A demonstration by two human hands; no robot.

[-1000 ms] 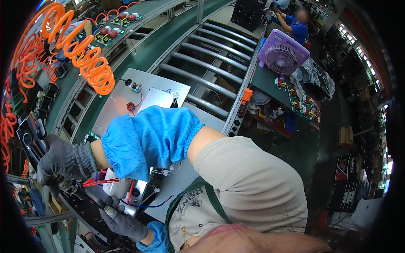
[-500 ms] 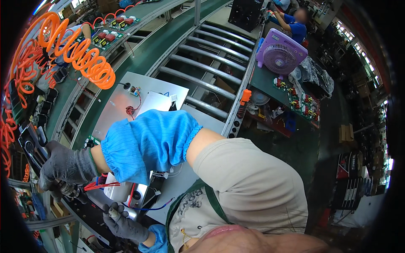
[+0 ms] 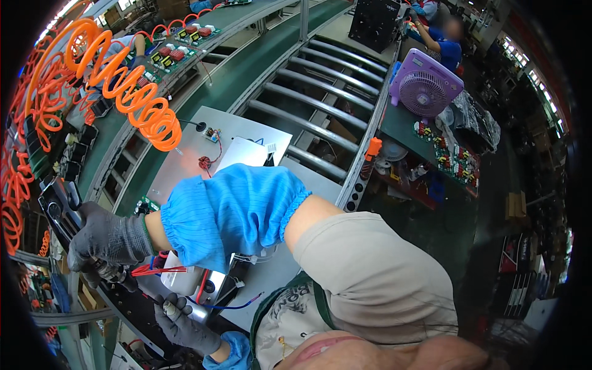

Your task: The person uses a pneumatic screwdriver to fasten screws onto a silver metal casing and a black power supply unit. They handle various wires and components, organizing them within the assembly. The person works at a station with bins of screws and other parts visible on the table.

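My right hand point(image 3: 111, 239), in a grey knit glove with a blue sleeve, reaches across to the far left. Its fingers curl around a dark metal cylindrical part point(image 3: 112, 271), mostly covered by the glove. A black panel-like piece point(image 3: 57, 213) with a round feature is beside its knuckles. Lower down, my left hand point(image 3: 185, 325), also gloved, pinches a small pale part point(image 3: 171, 310) whose kind I cannot make out. Between the hands, red wires point(image 3: 161, 270) run toward a white rounded housing point(image 3: 184, 281). A blue wire point(image 3: 237, 304) extends to the right of it.
A metal sheet point(image 3: 196, 132) with a small circuit board lies beyond my right arm. Coiled orange air hose point(image 3: 145, 117) hangs at the left. The roller conveyor point(image 3: 320, 98) runs behind. At the right are a purple fan point(image 3: 425, 86) and circuit boards point(image 3: 457, 163); a co-worker point(image 3: 449, 52) sits farther back.
The whole view has shifted, so the surroundings appear a little farther right and lower. Both hands keep nearly the same grip and place on the work.
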